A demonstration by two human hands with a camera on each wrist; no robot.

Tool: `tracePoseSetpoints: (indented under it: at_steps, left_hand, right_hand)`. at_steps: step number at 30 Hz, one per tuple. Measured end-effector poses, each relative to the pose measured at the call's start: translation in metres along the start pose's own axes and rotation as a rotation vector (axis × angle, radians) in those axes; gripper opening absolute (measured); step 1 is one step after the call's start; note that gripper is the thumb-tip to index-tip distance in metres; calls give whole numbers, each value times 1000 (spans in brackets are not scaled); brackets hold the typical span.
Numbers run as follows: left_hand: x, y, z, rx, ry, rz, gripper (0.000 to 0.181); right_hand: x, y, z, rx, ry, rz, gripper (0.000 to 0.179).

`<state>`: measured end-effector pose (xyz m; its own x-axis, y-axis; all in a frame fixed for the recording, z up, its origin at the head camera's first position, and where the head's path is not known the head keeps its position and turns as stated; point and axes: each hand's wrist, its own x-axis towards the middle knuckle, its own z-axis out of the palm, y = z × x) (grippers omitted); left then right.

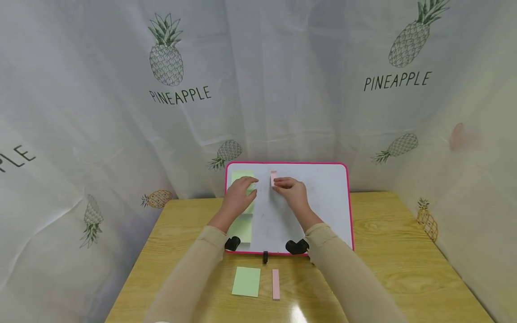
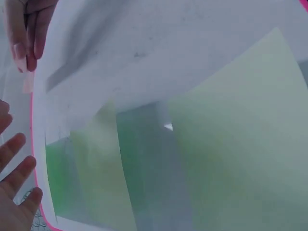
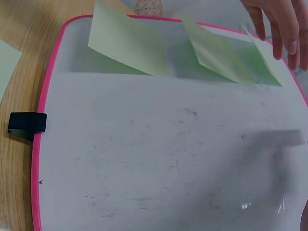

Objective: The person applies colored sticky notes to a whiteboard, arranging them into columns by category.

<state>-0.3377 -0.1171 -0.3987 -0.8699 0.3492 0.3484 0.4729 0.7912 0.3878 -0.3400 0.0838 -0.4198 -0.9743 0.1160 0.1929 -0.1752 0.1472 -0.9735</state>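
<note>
Right hand (image 1: 293,194) pinches a pink strip (image 1: 272,176) near the whiteboard's (image 1: 329,193) top edge, open room rightward; left hand's (image 1: 238,195) fingers are loose.

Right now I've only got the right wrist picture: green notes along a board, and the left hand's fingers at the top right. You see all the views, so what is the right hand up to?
Observer: The head view shows the right hand pinching a narrow pink slip by the upper part of the whiteboard.

Operator: Oh, lovely! And that bit of pale green sheet on the table, at my left edge: is anything lying beside it?

Observer: Yes. In the head view, a thin pink strip lies just to the right of it, apart from it.
</note>
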Motion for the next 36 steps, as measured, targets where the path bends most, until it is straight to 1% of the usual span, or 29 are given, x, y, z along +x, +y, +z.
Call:
tracePoseSetpoints:
  at_steps: [3, 7, 10, 13, 19, 23, 30, 36]
  left_hand:
    - [9, 0, 3, 16, -4, -3, 34]
    - [19, 2, 5, -2, -11, -4, 34]
    - [24, 4, 7, -6, -29, 6, 35]
    - [29, 5, 12, 18, -37, 2, 35]
    - [38, 6, 22, 71, -22, -18, 34]
    - [43, 9, 26, 91, -33, -42, 32]
    - [47, 14, 31, 110, -83, -103, 33]
    - [52, 16, 32, 140, -78, -113, 36]
  right_hand:
    - [2, 5, 1, -16, 5, -1, 16]
    - [4, 10, 2, -36, 6, -18, 16]
    - [6, 13, 3, -42, 9, -28, 15]
    - [8, 15, 2, -47, 9, -33, 15]
    - [13, 18, 2, -66, 5, -53, 14]
    - [14, 19, 3, -104, -4, -68, 14]
    - [12, 18, 4, -157, -26, -61, 13]
    - [12, 15, 4, -165, -35, -75, 12]
